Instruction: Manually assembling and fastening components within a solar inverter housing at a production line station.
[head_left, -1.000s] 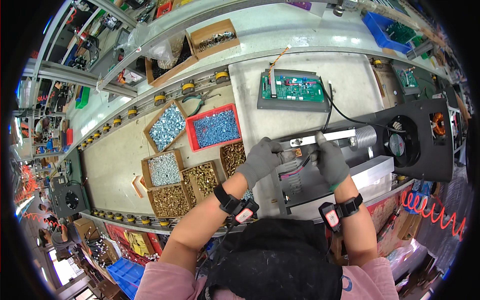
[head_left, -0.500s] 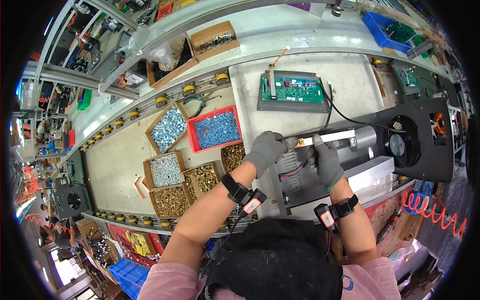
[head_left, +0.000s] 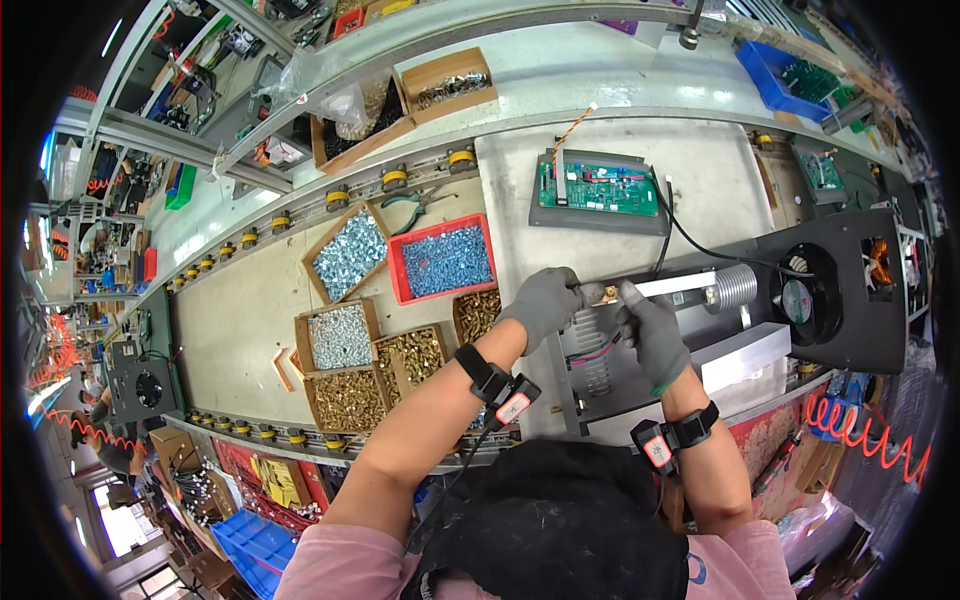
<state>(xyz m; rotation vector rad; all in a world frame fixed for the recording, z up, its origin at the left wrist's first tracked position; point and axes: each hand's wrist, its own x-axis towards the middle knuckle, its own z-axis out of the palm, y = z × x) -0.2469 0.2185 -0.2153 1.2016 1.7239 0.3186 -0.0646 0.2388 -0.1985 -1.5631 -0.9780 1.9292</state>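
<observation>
A flat silvery metal bar (head_left: 668, 285) stretches leftward from a ribbed metal cylinder (head_left: 735, 287) over an open dark grey chassis (head_left: 850, 290). At its left end sits a small brass-coloured bolt (head_left: 609, 293). My gloved left hand (head_left: 545, 303) has its fingers pinched together right beside that bolt; what lies between the fingertips is hidden. My gloved right hand (head_left: 655, 340) closes on the bar near the same end, thumb on top. Pink and blue wires (head_left: 594, 352) run through the chassis below the bar. A black fan (head_left: 800, 298) is fixed in the chassis.
Beyond the chassis, a green circuit board (head_left: 610, 190) lies on a grey plate, with a black cable beside it. To the left are a red tray of bluish screws (head_left: 442, 262), cardboard boxes of fasteners (head_left: 340, 338) and pliers (head_left: 418, 207). A roller rail (head_left: 395, 180) runs behind.
The whole view has shifted slightly. My hands stay at the bar's left end, with small finger movements around the bolt.
</observation>
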